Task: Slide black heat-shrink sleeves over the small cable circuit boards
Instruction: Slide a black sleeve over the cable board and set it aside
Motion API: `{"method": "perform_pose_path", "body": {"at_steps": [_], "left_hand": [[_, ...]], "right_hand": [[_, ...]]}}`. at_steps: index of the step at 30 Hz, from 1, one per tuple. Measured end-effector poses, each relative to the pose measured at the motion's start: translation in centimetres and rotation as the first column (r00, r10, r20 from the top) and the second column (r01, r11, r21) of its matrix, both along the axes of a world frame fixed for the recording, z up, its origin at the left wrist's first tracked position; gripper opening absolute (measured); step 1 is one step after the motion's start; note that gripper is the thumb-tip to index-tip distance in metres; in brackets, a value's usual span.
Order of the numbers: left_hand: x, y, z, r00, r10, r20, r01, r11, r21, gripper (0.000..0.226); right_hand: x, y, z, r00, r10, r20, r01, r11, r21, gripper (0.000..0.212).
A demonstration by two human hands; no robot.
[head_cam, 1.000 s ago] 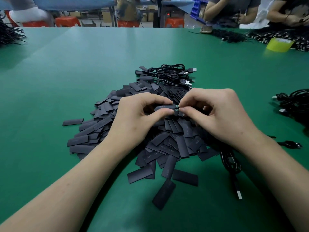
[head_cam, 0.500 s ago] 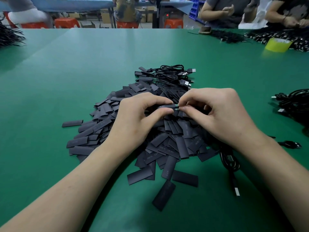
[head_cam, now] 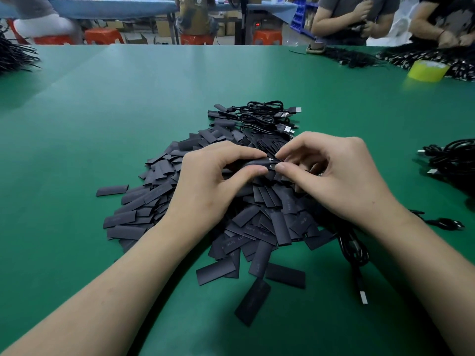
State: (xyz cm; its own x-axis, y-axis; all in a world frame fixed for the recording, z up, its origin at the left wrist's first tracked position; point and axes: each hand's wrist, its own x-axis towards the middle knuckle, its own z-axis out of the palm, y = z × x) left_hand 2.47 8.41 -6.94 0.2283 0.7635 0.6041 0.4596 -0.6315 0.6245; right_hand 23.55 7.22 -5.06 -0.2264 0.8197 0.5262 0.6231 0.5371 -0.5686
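Observation:
My left hand [head_cam: 213, 181] pinches a black heat-shrink sleeve [head_cam: 254, 163] between thumb and forefinger, above a big pile of flat black sleeves [head_cam: 257, 227]. My right hand [head_cam: 331, 176] meets it fingertip to fingertip and grips the small circuit board end of a cable [head_cam: 272, 161]; only a sliver of the board shows at the sleeve's right mouth. That cable [head_cam: 356, 255] runs down under my right wrist to a USB plug [head_cam: 363, 297]. A bundle of sleeved cables [head_cam: 262, 116] lies behind the pile.
The green table [head_cam: 102, 124] holds another heap of black cables [head_cam: 452, 160] at the right edge and a yellow tape roll [head_cam: 428, 70] at the far right. More cable bundles lie at the far left [head_cam: 15, 57]. People work at the far side.
The hands have stayed almost in place. Less of the board shows at the sleeve's mouth than before.

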Motion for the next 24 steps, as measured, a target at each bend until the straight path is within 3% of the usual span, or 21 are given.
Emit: {"method": "perform_pose_path", "body": {"at_steps": [17,24], "left_hand": [[0.14,-0.35,0.01,0.999,0.019,-0.04,-0.015,0.995,0.095,0.018],[0.13,-0.38,0.09,0.971,0.173,0.162,-0.184,0.981,0.054,0.031]], "right_hand": [[-0.66,-0.4,-0.31,1.0,-0.014,0.023,0.012,0.998,0.065,0.003],[-0.66,-0.41,-0.2,0.997,-0.074,-0.009,0.075,0.989,0.125,0.004]]}}
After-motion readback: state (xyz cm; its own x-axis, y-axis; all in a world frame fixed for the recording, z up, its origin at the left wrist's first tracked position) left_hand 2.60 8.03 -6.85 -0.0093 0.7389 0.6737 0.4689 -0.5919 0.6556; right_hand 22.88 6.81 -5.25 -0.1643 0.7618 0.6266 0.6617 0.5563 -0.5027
